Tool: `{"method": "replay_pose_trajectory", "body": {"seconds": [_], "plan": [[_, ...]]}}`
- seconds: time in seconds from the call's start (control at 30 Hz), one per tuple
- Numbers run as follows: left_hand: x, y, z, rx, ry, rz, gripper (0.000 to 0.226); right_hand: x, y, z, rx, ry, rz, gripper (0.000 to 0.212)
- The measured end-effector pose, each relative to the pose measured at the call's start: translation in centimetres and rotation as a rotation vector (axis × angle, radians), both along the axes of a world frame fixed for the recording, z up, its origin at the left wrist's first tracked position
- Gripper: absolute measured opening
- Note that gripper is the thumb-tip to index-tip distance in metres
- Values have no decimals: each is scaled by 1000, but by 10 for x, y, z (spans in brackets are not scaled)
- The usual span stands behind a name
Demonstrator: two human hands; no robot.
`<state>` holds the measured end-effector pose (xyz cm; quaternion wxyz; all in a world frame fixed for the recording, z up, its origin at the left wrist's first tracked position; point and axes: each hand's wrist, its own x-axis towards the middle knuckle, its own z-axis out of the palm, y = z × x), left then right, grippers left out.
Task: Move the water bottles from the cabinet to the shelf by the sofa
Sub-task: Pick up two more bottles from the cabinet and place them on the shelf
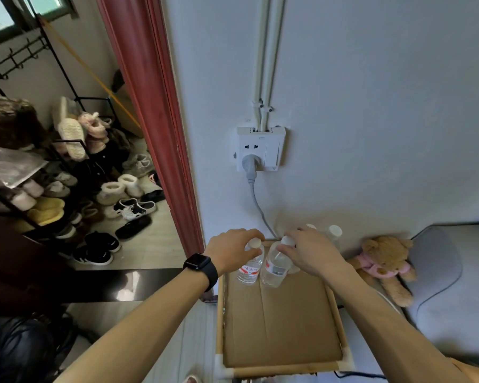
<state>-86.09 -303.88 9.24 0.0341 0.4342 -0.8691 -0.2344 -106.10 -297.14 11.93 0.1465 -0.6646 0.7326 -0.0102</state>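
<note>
Your left hand (233, 251) grips the red-label bottle (249, 268) and your right hand (313, 254) grips the grey-label bottle (275, 268). Both hold water and stand on the shelf (282, 327).

Clear bottles (275, 265) with white caps, brown shelf (282, 322), black watch (198, 263).

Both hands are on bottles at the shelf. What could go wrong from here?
The right hand holds the tilted bottle near its cap; released like that, it might topple against the red-label bottle under the left hand. The right hand could also bump the back bottles behind it.
</note>
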Motion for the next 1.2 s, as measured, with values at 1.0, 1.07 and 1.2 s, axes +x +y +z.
{"method": "replay_pose_trajectory", "body": {"seconds": [1.0, 1.07, 1.2], "plan": [[-28, 6, -8, -20, -1, 143, 34, -14, -16, 0, -66, -32, 63, 29], [-30, 4, -7, -19, 4, 155, 34, -15, -18, -3, -75, -30, 60, 28], [-33, 3, -7, -12, 0, 171, 34, -17, -21, -5, -65, -36, 63, 28]]}}
